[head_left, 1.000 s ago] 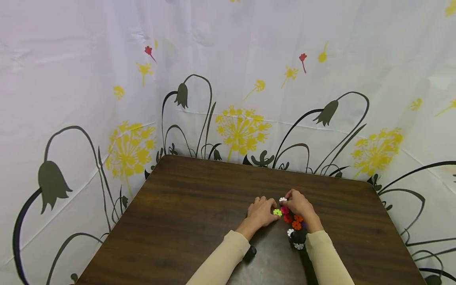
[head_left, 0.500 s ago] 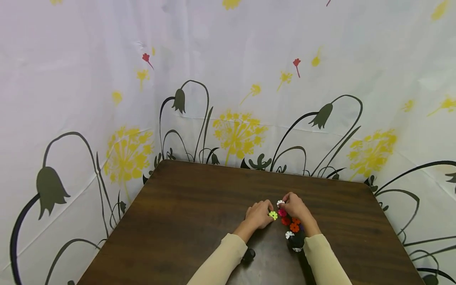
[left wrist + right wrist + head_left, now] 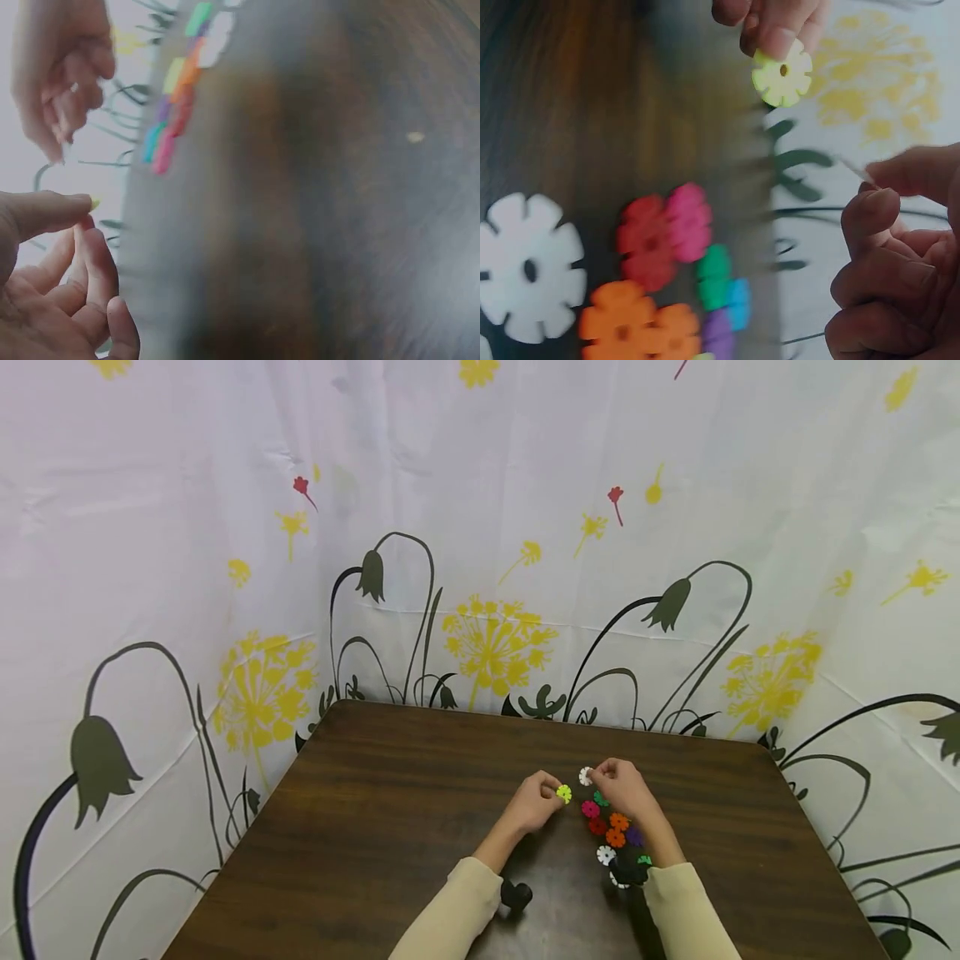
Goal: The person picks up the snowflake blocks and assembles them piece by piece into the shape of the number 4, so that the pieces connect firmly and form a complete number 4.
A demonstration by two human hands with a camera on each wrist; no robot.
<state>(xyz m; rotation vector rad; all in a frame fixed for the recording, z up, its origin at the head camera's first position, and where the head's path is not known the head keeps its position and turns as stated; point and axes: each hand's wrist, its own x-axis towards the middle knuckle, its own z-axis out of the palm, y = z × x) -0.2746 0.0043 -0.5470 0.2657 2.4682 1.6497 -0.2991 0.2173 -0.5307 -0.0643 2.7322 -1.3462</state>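
On the worktop (image 3: 420, 810) lies a pink disc (image 3: 590, 809), notched like a flower. The left hand (image 3: 534, 802), to the left of the pink disc and a little beyond it, has its grip closed to a pinch — thumb and finger on a yellow-green disc (image 3: 564, 793). The right hand (image 3: 621, 783), beyond the pink disc and to its right, has an equally narrow grip, pinching a white disc (image 3: 585, 776); in the right wrist view that disc shows nearly edge-on, and the hand's other fingers are curled. Both held discs are farther from the person than the pink disc and apart from each other.

A red disc (image 3: 597, 826) lies just beside the pink disc on its near side, a green disc (image 3: 601, 797) just beyond it to the right. Nearer than the pink disc and to its right are two orange discs (image 3: 616, 837), a purple disc (image 3: 635, 836) and — nearer still — a second white disc (image 3: 605, 856).
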